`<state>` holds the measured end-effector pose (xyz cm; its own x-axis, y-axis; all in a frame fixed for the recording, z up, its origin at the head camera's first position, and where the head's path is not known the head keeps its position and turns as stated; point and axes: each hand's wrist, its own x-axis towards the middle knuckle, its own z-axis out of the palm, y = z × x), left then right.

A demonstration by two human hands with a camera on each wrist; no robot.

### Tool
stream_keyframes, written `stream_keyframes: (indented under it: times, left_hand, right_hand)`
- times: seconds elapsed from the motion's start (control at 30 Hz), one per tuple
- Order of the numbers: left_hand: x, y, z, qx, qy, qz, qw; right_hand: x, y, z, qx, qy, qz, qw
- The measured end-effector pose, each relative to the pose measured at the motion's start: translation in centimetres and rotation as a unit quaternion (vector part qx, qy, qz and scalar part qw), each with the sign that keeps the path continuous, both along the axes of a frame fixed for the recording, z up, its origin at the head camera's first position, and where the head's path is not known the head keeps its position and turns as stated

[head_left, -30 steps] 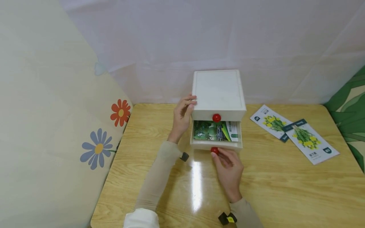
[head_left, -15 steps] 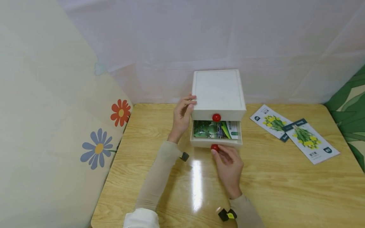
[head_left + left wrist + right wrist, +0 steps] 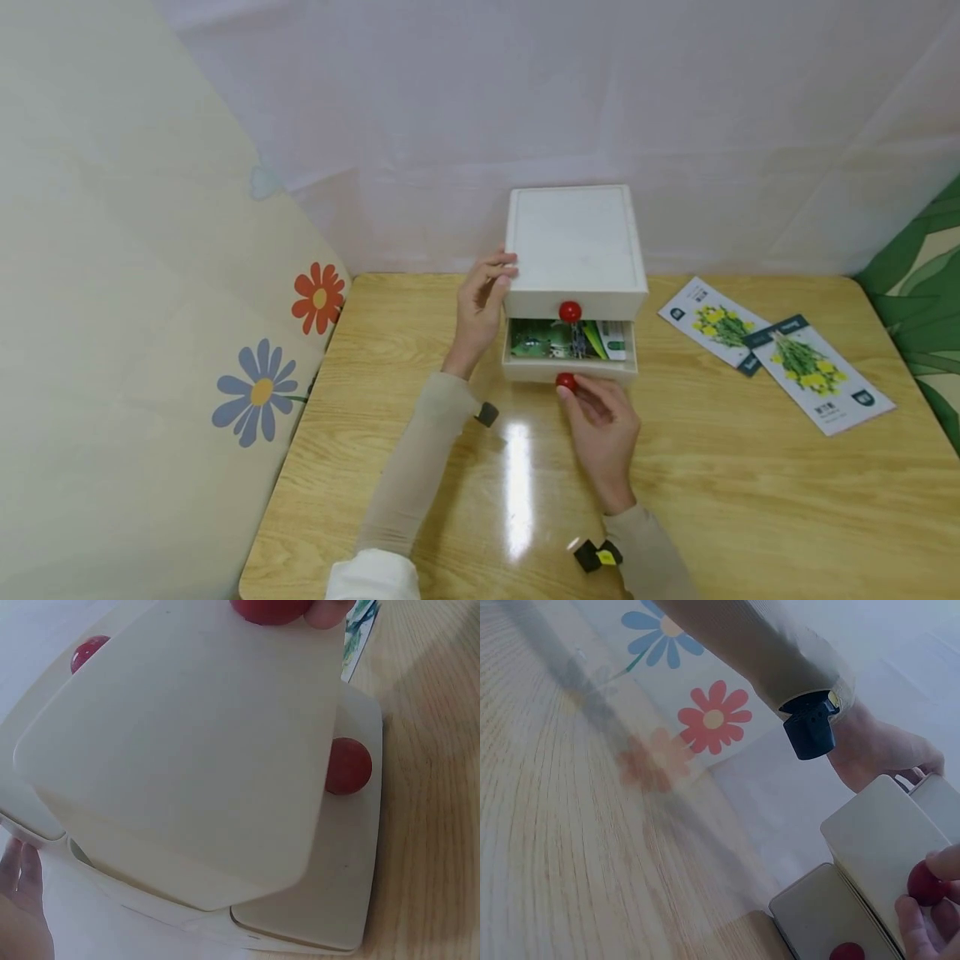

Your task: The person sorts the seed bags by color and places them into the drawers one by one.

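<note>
1. Well, your right hand (image 3: 606, 437) pinches a red knob (image 3: 566, 382) between thumb and curled fingers, just below the middle of the frame, with no slack gap showing.
2. That knob is on the front of the partly open drawer (image 3: 532, 372), so the drawer lies directly up-frame of your fingertips. Its sliding line runs nearly straight up the picture; I'd judge that line matters most here.
3. Your right hand is the nearer one. Your left hand (image 3: 478, 307), fingers loosely extended and grasping nothing, rests against the left side of the white box (image 3: 573, 237).
4. Inside the drawer, printed packaging (image 3: 555, 340) lies flat, its far end hidden.
5. At frame right, one flower packet (image 3: 817, 372) overlaps another (image 3: 708, 321) on the table (image 3: 360, 467).
</note>
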<state>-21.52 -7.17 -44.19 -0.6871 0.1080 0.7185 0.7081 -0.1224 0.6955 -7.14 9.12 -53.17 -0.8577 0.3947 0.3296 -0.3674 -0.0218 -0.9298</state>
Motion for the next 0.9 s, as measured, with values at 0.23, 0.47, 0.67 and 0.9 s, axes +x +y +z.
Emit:
stream_keyframes:
  times: [0.23,0.47,0.67,0.9]
  left_hand:
    - [0.0,0.0,0.0,-0.002,0.006,0.002,1.0]
    - [-1.2,-0.2,-1.5,-0.006,0.013,0.006,0.9999]
    - [-1.8,-0.2,-2.2,-0.006,0.016,0.009,0.9998]
    - [-0.2,0.0,-0.3,-0.001,0.007,0.003,1.0]
  right_hand:
    - [0.1,-0.1,1.6,0.001,-0.008,0.003,1.0]
    - [-0.4,0.1,1.4,0.014,-0.001,0.0,1.0]
    - [-0.6,0.0,1.8,0.008,0.002,0.004,1.0]
    - [-0.8,0.1,2.0,0.009,0.005,0.002,1.0]
